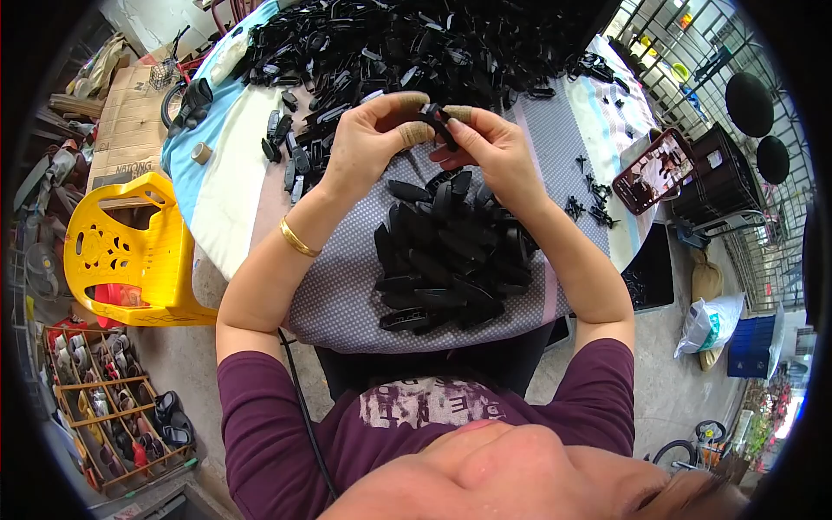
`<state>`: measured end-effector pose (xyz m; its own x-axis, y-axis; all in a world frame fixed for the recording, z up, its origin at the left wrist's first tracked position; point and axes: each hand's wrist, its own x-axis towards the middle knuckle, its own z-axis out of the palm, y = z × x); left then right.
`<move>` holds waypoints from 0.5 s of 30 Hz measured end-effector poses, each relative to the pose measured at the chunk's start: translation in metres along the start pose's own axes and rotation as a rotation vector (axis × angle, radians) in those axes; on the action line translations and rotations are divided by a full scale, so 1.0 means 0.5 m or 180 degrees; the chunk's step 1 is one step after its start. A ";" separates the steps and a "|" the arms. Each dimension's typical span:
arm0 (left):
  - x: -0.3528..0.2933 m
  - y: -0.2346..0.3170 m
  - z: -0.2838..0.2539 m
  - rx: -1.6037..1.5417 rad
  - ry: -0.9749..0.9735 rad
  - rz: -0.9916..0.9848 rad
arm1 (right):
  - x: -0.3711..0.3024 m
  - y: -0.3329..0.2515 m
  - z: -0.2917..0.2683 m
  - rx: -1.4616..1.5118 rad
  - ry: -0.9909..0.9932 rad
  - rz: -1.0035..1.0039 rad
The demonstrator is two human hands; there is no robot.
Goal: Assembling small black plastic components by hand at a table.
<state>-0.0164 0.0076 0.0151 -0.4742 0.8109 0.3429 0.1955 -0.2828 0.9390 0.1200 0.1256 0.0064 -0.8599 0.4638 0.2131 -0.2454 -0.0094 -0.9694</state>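
Note:
Over the middle of the cloth-covered table (pixel 338 295), both hands meet at a small black plastic part (pixel 439 123). My left hand (pixel 374 139) pinches its left end between thumb and fingers, which are wrapped in tan tape. From the other side, my right hand (pixel 496 149) grips the same part; tan tape covers one of its fingers too. The exact shape of the part is partly hidden by the fingertips. Just below the hands lies a pile of long, curved black plastic pieces (pixel 455 256). Beyond them spreads a large heap of similar black parts (pixel 407 52).
Small black pieces (pixel 596 201) lie scattered at the right, beside a phone (pixel 654 172) propped near the table's edge. A tape roll (pixel 200 153) sits at the left. On the floor are a yellow plastic chair (pixel 178 269), a shoe rack (pixel 113 407) and a blue crate (pixel 750 347).

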 end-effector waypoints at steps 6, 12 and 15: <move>-0.005 -0.014 0.001 -0.0468 -0.0051 -0.0128 | -0.005 -0.006 0.007 -0.0403 0.0113 -0.0119; -0.015 -0.021 0.035 -0.1102 0.0165 -0.0260 | -0.008 0.011 0.018 -0.1587 0.0603 -0.1267; -0.011 -0.021 0.013 -0.1179 0.0030 -0.0253 | -0.005 0.001 0.021 -0.1739 0.0367 -0.0776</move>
<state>-0.0103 0.0095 0.0035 -0.4837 0.8334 0.2673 -0.1651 -0.3867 0.9073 0.1176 0.1151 0.0066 -0.7464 0.4887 0.4518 -0.1375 0.5510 -0.8231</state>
